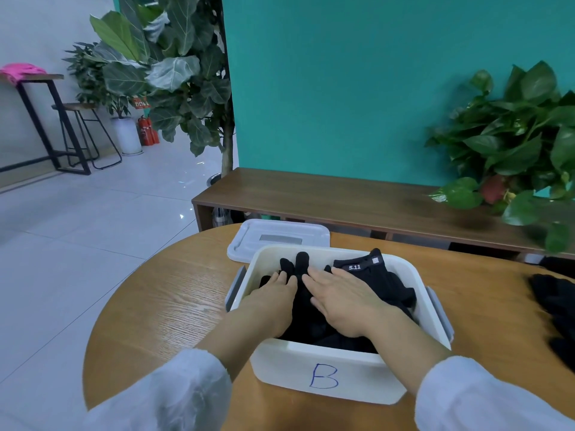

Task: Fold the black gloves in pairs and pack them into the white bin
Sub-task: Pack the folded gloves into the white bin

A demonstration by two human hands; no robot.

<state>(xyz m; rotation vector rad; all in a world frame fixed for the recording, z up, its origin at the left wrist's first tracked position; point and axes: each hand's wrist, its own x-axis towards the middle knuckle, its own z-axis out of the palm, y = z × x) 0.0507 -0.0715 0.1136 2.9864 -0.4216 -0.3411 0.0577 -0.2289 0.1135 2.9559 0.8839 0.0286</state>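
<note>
Fingers of both hands lie straight and close together, flat on black fabric inside the white bin (326,373), pinching nothing. Seen from the head camera, the only view, the left hand (273,301) presses palm down on the left part of the pile, its fingertips (281,276) touching a black glove (298,264) whose fingers stick up toward the far wall of the bin. The right hand (345,301) rests flat on the middle of the pile, fingers slightly spread, just beside a folded black item printed 5.11 (364,265) that fills the far right part. Both forearms cross the near rim, which carries a hand-drawn letter B. The bin's white lid (277,239) lies on the round wooden table (161,303) behind it, touching or nearly touching its far edge. More black gloves (557,309) wait loose on the table at the right, well apart from the bin. Whether the gloves under the palms are folded as 1 pair is hard to tell, since black on black hides the edges. Risks, as a judgement: the pressed fabric may spring back up once the hands lift, undoing the fold; the upright glove fingers could catch under the lid; and the remaining gloves may not fit if the pile is not flattened enough.
</note>
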